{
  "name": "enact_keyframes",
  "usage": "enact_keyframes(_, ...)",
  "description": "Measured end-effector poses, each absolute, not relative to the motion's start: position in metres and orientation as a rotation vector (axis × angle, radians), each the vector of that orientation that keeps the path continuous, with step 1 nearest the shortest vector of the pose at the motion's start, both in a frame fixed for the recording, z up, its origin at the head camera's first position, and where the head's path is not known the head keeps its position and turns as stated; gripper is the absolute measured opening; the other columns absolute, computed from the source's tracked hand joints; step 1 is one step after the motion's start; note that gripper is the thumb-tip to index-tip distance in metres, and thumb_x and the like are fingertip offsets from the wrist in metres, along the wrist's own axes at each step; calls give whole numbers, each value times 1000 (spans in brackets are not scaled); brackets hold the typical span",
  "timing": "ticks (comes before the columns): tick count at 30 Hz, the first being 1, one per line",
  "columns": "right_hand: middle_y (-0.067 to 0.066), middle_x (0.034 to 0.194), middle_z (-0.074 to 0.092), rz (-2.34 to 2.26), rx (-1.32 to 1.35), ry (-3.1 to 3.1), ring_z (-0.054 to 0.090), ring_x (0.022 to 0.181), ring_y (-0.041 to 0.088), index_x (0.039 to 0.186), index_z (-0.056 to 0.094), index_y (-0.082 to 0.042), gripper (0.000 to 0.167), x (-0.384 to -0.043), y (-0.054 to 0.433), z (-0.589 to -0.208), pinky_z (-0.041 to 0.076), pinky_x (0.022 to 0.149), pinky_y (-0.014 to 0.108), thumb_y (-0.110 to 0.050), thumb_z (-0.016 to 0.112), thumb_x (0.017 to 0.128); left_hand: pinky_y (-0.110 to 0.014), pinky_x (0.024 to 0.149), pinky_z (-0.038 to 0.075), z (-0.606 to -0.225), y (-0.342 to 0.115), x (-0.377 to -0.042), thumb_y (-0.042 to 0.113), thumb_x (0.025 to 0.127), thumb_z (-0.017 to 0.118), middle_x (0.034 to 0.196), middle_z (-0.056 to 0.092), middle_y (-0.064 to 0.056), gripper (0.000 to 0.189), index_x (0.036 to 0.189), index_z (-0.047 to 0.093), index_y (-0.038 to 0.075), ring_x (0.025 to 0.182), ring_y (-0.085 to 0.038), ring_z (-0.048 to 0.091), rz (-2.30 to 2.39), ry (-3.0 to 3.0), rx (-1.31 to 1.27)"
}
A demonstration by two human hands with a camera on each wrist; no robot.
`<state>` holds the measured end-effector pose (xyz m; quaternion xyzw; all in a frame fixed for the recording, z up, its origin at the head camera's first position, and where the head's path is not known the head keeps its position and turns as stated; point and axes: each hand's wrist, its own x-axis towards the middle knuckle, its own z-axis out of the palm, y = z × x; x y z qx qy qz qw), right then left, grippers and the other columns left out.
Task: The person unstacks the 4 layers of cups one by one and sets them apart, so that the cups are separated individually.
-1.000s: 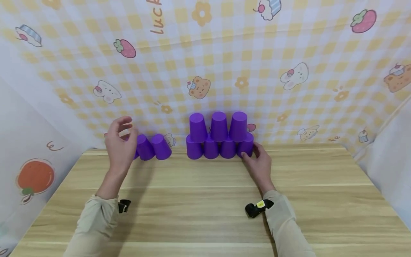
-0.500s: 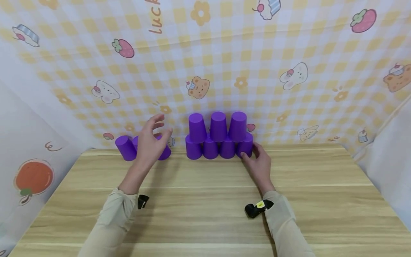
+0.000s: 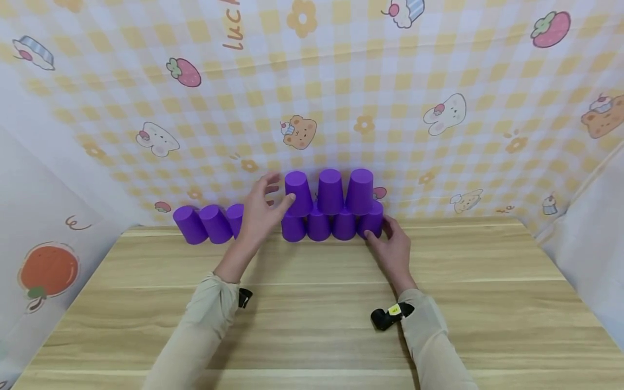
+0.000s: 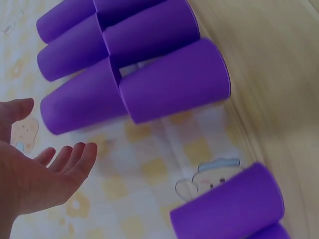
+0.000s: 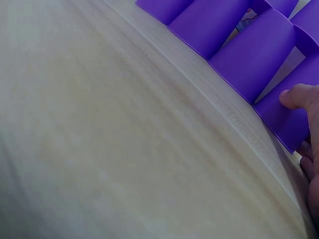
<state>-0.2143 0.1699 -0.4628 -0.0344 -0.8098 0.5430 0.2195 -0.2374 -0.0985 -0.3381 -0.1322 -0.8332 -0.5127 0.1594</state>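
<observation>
Purple upside-down cups stand in two tiers at the back of the table: several below and three on top, each upper cup bridging two lower ones. My left hand (image 3: 260,211) is beside the left upper cup (image 3: 298,192), thumb and fingers spread. The left wrist view shows a gap between that hand (image 4: 45,174) and the upper cup (image 4: 84,102). At the other end, my right hand (image 3: 392,249) grips the rightmost lower cup (image 3: 371,219), its thumb (image 5: 296,95) on the front in the right wrist view. Its other fingers are partly hidden behind the cup.
Three more upside-down purple cups (image 3: 215,223) stand in a row to the left; my left hand partly covers the nearest. A checked cloth with cartoon prints (image 3: 331,81) hangs right behind the cups. The wooden table (image 3: 312,314) extends toward me.
My left hand has moved right, from above the separate row of cups to the left upper cup of the stack. The right hand has stayed on its cup.
</observation>
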Motion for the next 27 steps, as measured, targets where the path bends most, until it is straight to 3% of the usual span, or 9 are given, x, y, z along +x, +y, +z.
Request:
enact_keyframes(13, 21, 121, 57, 1485, -94, -2242, 55, 112, 30, 125, 52, 3, 54, -216, 170, -464, 43, 96, 33, -13, 74, 79, -40, 92, 46, -349, -78, -248, 17, 85, 67, 125, 51, -17, 62, 135, 37, -4, 110, -30, 51, -1367, -2432, -404)
enact_keyframes(27, 21, 124, 55, 1499, -92, -2251, 53, 115, 30, 128, 50, 2, 56, -216, 171, -464, 42, 98, 34, -12, 73, 79, -34, 85, 49, -352, -81, -250, 17, 84, 68, 118, 56, -13, 52, 129, 46, 1, 105, -27, 53, -1426, -2374, -389)
